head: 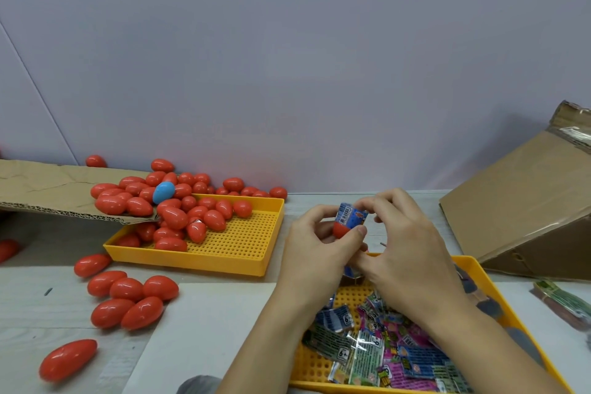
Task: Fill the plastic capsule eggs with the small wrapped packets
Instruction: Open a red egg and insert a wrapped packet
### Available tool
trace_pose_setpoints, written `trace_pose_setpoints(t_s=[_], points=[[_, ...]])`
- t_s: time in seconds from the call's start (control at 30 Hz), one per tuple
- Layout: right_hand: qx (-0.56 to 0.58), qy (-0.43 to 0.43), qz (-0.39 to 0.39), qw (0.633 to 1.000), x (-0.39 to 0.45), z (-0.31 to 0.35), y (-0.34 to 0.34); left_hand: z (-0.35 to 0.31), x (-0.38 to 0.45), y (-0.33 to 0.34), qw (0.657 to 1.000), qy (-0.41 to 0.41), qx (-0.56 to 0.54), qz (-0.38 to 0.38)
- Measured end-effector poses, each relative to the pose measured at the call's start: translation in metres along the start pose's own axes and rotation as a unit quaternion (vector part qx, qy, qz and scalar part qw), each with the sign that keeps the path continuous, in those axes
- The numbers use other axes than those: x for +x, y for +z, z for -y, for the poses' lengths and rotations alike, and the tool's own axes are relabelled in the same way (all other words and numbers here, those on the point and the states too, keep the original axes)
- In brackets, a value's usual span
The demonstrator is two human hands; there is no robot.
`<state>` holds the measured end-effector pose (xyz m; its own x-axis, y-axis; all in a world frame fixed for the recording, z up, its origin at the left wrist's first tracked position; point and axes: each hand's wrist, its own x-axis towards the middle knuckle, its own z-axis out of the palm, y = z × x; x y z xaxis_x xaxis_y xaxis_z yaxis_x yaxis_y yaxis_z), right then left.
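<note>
Right now your left hand (315, 235) grips the red egg half (343, 231) above the packet tray (479, 268) while your right hand (404, 233) pinches the blue packet (350, 213) into it. Both look light (the shell probably slick), so hold its sides and press the crinkly wrapper gently.

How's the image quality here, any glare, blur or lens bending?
Head view: soft, even light; small glare spots on the red eggs and the wrapped packets; wide-angle bending curves the table edge; the hands' grip area looks slightly soft.
</note>
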<state>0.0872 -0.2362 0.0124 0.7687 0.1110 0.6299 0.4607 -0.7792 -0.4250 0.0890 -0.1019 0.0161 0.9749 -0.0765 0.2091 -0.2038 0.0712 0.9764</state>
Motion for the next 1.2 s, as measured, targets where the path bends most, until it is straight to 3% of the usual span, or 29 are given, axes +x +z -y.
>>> trace_pose_setpoints(t_s=[0.23,0.47,1.2], points=[[0.034,-0.011,0.009,0.999,0.0007,0.0031,-0.0003,0.0008,0.0004,0.0004,1.0,-0.03,-0.008,0.007],[0.053,-0.03,0.022,0.998,0.0005,0.0019,-0.0015,0.0022,0.001,-0.0025,0.996,-0.002,0.075,0.039],[0.088,-0.011,0.053,0.995,0.0,0.001,-0.0017,-0.0009,0.001,-0.0041,0.993,-0.024,0.105,0.056]])
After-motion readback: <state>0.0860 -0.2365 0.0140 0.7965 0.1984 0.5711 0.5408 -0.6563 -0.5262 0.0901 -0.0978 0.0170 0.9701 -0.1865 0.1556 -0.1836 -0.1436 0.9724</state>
